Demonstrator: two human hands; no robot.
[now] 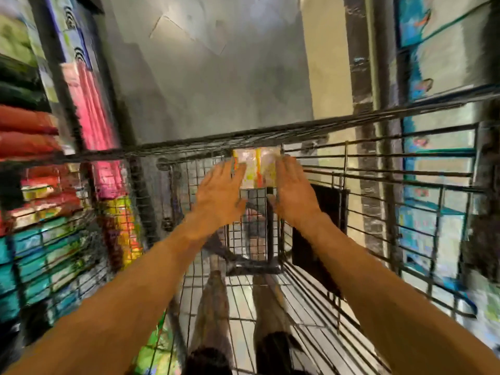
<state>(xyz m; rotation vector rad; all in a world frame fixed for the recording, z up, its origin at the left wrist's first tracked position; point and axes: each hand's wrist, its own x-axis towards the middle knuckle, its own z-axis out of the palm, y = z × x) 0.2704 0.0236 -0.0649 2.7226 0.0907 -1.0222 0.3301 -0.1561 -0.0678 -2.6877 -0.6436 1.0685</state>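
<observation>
both hands (220, 194) (293, 194) flat against a packet (257, 166)

The packet (257, 166) is whitish with yellow and orange stripes. The wire rack (378, 161) is dark grey, a grid of thin bars. The left-hand packs are red (27, 131), pink (92, 104) and teal (40, 255); the right-hand packs (438, 55) are blue and white. The floor (216, 77) is grey.

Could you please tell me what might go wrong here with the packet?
1. The packet is only pressed between the flat left hand and right hand, so it could slip and drop.
2. It sits close to the far wire rim of the cart, where it might snag or tear.
</observation>
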